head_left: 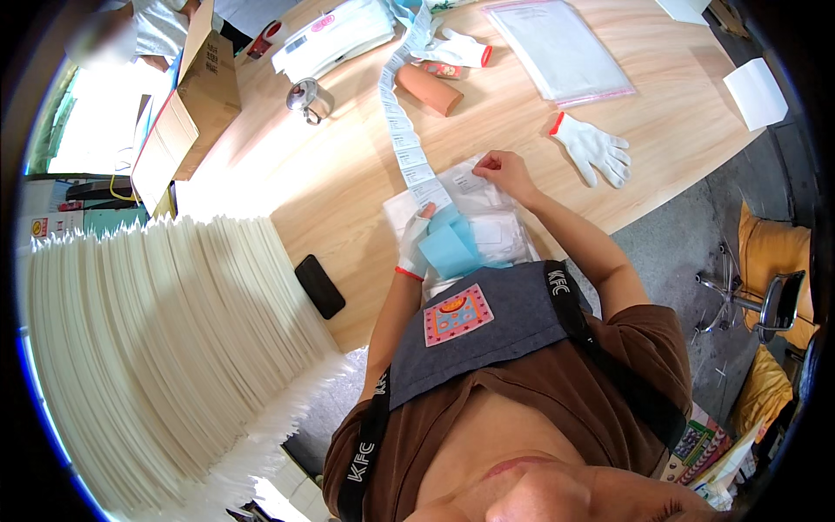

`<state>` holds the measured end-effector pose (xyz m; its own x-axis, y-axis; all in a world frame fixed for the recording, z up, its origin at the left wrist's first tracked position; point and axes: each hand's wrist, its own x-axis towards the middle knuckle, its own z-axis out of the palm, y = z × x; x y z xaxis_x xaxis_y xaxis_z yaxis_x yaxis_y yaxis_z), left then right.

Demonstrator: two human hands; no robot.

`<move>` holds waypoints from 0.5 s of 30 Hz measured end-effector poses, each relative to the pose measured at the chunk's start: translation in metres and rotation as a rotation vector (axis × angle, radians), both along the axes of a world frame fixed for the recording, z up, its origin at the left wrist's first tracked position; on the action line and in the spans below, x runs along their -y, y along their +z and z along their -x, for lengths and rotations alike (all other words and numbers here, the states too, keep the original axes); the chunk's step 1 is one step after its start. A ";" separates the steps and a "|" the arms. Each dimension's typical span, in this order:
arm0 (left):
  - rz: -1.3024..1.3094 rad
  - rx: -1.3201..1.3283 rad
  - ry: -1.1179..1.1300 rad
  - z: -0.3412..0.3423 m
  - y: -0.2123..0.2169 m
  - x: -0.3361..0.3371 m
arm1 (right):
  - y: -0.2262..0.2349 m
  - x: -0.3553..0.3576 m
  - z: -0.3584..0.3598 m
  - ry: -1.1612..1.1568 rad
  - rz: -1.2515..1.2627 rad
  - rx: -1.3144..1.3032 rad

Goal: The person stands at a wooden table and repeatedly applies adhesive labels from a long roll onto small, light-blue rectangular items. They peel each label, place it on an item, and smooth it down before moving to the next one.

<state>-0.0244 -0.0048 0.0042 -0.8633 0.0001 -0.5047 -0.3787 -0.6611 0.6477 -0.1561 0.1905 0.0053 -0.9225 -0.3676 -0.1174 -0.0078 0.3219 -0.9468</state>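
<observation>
In my left hand [411,246], which wears a white glove with a red cuff and leaves the thumb tip bare, is a strip of white labels [402,130]. The strip runs away across the table, and its light blue backing [450,246] curls loose below my thumb. Under it lies a pile of clear plastic bags [502,217] with white contents. My bare right hand [509,174] pinches at the pile's far right, beside a white label [467,181] on the top bag. What sits between those fingertips is too small to make out.
Tall stacked white sheets [174,348] stand at left, near a black phone [319,286]. Farther off are a metal mug [310,100], a brown cylinder [428,90], a loose glove [593,150], flat plastic packs [561,48] and a cardboard box [207,96]. Another person [159,30] is far left.
</observation>
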 end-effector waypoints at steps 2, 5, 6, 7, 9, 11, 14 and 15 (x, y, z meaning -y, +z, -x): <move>0.015 -0.021 0.010 -0.002 0.006 -0.002 | 0.006 -0.001 0.001 -0.033 -0.052 -0.035; -0.038 -0.002 0.007 -0.003 0.014 -0.002 | 0.016 -0.005 -0.002 -0.021 0.041 -0.026; -0.068 0.013 0.003 -0.004 0.018 -0.001 | 0.020 -0.007 -0.004 -0.006 0.101 -0.012; -0.036 0.001 0.020 -0.004 0.024 -0.001 | 0.027 -0.010 -0.008 0.062 0.118 -0.002; 0.029 -0.017 0.057 -0.006 0.042 -0.002 | 0.041 -0.015 -0.020 0.200 0.155 0.022; 0.060 -0.105 0.091 -0.006 0.075 -0.007 | 0.046 -0.023 -0.032 0.509 0.154 -0.027; 0.103 -0.165 0.096 -0.002 0.076 -0.006 | 0.057 -0.028 -0.043 0.818 -0.053 0.028; 0.127 -0.147 0.094 0.000 0.065 -0.006 | 0.062 -0.028 -0.043 0.859 -0.136 0.058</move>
